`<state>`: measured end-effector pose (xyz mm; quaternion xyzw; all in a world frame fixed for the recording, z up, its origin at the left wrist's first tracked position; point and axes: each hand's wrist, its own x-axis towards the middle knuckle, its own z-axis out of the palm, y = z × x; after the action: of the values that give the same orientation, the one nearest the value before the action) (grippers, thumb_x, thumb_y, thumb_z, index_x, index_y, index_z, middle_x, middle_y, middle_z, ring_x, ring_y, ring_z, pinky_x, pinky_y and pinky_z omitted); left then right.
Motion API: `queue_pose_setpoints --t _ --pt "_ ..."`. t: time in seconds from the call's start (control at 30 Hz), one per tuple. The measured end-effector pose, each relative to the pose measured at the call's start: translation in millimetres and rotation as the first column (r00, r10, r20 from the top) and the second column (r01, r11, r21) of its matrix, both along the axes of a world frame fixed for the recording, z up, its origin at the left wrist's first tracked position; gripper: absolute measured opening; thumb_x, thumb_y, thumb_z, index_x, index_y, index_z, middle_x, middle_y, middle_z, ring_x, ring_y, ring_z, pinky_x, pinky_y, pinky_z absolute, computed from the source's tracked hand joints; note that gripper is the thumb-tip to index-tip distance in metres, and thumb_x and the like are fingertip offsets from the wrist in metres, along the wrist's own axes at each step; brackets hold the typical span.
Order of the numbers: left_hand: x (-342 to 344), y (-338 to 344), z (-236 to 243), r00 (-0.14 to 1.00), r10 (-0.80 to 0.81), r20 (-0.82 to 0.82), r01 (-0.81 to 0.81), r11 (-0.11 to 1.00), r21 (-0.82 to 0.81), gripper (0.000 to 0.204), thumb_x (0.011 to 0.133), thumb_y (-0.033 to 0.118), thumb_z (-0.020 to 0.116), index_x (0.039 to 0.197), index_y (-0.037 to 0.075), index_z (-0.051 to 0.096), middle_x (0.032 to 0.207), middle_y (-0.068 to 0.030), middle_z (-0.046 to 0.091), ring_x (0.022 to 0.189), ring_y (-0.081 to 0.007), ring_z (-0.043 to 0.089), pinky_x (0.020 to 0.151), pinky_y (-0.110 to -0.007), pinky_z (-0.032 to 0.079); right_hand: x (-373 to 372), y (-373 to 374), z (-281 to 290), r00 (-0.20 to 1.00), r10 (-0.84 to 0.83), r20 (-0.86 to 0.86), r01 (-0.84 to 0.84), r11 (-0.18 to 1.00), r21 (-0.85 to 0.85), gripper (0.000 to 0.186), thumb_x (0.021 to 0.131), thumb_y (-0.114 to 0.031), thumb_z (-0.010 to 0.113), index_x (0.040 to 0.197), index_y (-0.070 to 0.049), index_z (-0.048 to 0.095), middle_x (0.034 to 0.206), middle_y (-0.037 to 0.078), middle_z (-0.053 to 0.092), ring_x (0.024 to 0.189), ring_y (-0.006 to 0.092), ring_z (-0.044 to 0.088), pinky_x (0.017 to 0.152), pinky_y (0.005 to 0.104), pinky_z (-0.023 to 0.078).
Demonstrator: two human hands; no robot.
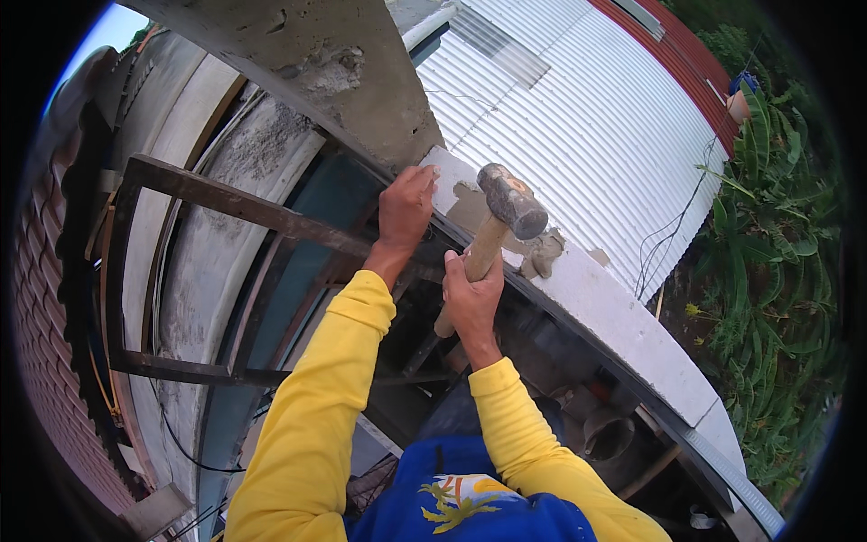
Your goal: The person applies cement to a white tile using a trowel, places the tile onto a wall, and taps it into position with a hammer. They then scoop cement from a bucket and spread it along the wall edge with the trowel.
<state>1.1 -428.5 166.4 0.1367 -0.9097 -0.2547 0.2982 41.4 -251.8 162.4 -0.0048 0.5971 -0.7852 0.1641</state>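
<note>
My right hand (474, 298) is wrapped round the wooden handle of a club hammer (513, 200). Its worn grey steel head is raised in front of that hand, above the top of a white block wall (623, 316). At the wall's far left end, close to a concrete beam (361, 81), my left hand (405, 210) is closed with its fingertips pinched together. Something small and pale may be between them; I cannot make it out. Patches of grey mortar (544, 255) lie on the block top beside the hammer head.
A dark metal frame (244, 210) stands to the left, with a tiled roof (68, 361) beyond it. White corrugated roofing (578, 117) lies past the wall, with green plants (759, 262) at the right. A bucket (607, 434) sits below on the right.
</note>
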Motion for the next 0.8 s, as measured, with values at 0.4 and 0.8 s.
queue_pose_setpoints --t 0.4,0.8 --pt "-2.5 2.8 8.1 0.997 -0.066 0.033 0.070 0.984 -0.163 0.025 0.094 0.001 0.070 0.117 0.007 0.074 0.104 -0.0107 0.073 0.090 -0.0360 0.074 0.072 -0.044 0.061 -1.2 -10.4 4.6 0.998 0.069 -0.006 -0.068 0.992 0.106 0.033 0.096 -0.015 0.078 0.119 0.002 0.062 0.086 0.012 0.071 0.074 0.0179 0.066 0.073 0.0373 0.056" --pt "-0.9 9.4 13.7 0.980 -0.094 0.178 0.145 0.943 -0.299 0.026 0.091 0.001 0.068 0.116 0.007 0.072 0.095 -0.0097 0.067 0.086 -0.0319 0.075 0.070 -0.042 0.062 14.4 -16.5 -15.3 0.992 0.009 0.125 -0.005 1.000 -0.028 0.019 0.096 -0.008 0.074 0.105 -0.002 0.058 0.078 0.001 0.060 0.065 0.0111 0.056 0.062 0.0306 0.049"
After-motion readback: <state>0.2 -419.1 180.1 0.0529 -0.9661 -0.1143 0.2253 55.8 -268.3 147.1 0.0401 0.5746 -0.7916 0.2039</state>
